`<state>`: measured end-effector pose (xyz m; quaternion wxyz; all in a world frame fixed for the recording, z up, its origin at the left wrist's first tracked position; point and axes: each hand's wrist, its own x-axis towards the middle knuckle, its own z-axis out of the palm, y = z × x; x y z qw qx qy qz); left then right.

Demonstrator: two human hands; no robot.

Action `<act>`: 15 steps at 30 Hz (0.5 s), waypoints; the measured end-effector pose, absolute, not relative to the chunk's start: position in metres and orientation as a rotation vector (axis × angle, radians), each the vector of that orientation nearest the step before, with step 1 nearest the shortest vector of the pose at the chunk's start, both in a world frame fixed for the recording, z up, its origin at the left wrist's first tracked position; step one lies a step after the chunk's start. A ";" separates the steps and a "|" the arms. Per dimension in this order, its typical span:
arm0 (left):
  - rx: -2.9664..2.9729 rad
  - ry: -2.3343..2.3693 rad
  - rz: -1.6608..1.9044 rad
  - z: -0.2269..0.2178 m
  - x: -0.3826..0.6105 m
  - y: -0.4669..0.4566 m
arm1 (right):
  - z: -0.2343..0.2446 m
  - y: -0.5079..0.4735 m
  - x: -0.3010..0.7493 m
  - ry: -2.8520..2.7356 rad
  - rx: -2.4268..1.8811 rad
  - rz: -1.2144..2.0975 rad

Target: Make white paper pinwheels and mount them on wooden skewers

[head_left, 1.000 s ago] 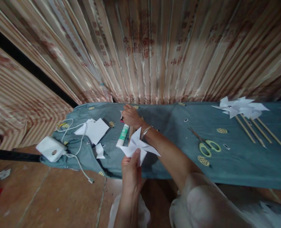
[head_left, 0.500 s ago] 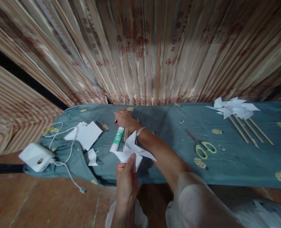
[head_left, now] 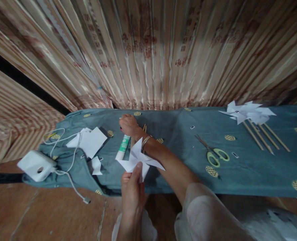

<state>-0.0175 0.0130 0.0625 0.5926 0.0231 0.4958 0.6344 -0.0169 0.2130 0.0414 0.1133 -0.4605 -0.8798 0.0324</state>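
Observation:
In the head view my left hand [head_left: 132, 190] pinches a white paper pinwheel [head_left: 138, 160] near its centre, with the thumb on top. My right hand [head_left: 129, 123] reaches across to the far side of the table, fingers curled down over a small dark and pink item, mostly hidden. Just in front of that hand a green and white glue stick [head_left: 123, 147] lies on the cloth. Beside it are several wooden sticks [head_left: 132, 143], partly covered by the right wrist and the pinwheel.
White paper sheets [head_left: 94, 142] and a paper scrap [head_left: 96, 166] lie at left, near a white device [head_left: 35, 165] with cables. Green-handled scissors [head_left: 213, 155] lie right of centre. Paper pinwheels [head_left: 250, 112] on sticks rest at far right. A curtain [head_left: 153, 60] hangs behind the table.
The view has shifted very slightly. My right hand stays in the same area, its fingers lower over the pink item, which shows less. My left hand keeps hold of the pinwheel.

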 end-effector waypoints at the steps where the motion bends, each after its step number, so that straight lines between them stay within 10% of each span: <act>1: 0.059 1.153 1.475 0.063 -0.018 0.012 | 0.042 0.212 -0.017 -2.580 -1.356 0.093; 15: 0.071 1.160 1.460 0.068 -0.023 0.008 | 0.043 0.213 -0.021 -2.566 -1.436 0.123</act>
